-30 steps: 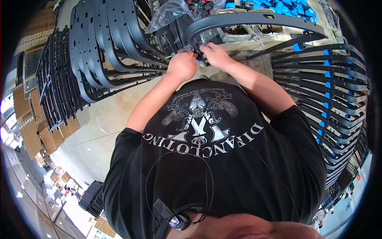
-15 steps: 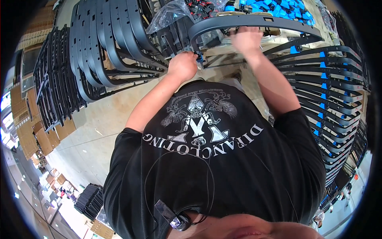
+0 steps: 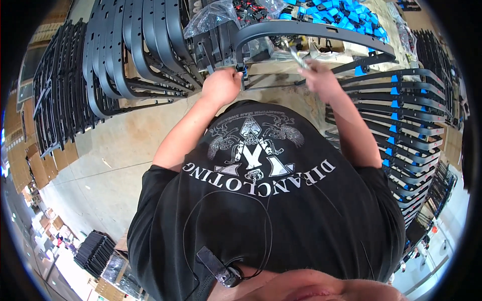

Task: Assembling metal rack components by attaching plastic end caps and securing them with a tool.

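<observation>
A curved dark grey plastic frame arches across in front of me. My left hand is closed on its left end, next to a small blue clip; the fingertips are partly hidden. My right hand is wrapped around a slim, shiny metal hand tool, smeared by motion, so its exact kind is unclear. The tool points up and to the left, below the frame's arch. Behind the arch lie loose blue plastic clips in a heap.
Curved dark frames stand in a row at the left, beside a stack of black parts. More frames with blue clips are stacked at the right. Small red and black parts lie near a clear plastic bag.
My right hand has drawn back from beneath the arch and now shows the metal tool in its grip. The left hand stays at the frame's end. The whole view has shifted slightly.
</observation>
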### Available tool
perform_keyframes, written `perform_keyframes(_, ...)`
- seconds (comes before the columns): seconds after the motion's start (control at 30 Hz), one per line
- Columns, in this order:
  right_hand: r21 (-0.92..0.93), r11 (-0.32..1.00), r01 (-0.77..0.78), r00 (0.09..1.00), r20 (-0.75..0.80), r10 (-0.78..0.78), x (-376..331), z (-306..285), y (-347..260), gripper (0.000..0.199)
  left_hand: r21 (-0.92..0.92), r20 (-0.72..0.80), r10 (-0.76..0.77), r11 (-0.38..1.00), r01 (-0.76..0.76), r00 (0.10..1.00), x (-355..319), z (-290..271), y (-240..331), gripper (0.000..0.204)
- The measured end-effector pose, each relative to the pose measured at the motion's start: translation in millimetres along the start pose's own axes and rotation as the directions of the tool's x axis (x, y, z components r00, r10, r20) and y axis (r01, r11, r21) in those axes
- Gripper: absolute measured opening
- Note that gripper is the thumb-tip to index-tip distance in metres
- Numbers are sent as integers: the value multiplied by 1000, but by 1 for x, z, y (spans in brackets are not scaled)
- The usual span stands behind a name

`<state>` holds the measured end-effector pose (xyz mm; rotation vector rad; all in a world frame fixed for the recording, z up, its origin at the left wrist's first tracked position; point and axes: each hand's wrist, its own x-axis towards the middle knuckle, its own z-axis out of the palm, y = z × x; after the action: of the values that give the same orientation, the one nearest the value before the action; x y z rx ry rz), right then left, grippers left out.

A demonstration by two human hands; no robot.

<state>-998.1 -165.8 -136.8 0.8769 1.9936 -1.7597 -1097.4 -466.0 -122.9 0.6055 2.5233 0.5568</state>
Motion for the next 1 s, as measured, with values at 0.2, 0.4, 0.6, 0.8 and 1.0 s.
perform_keyframes(0.2, 75, 994, 82, 924, 368, -104, -41, 15, 23, 32, -814, -36, 220, 559, -157, 975, 0, 52, 27, 39)
perform_keyframes(0.4, -84, 694, 715, 698, 144, -701, -48, 8, 24, 32, -858, -265, 85, 435, -275, 960, -20, 68, 60, 30)
perform_keyframes(0.6, -256, 806, 533, 846, 167, -506, -48, -31, 47, 37, -833, -437, -283, 485, -265, 854, -34, 89, -3, 16)
perform_keyframes(0.8, -319, 738, 595, 800, 145, -583, -34, -29, 80, 25, -967, -252, -527, 158, -198, 812, -2, 82, -27, 14)
perform_keyframes(1.0, -270, 825, 496, 868, 128, -480, -43, -22, 102, 20, -987, -162, -450, 52, -155, 878, 11, 78, -41, 13)
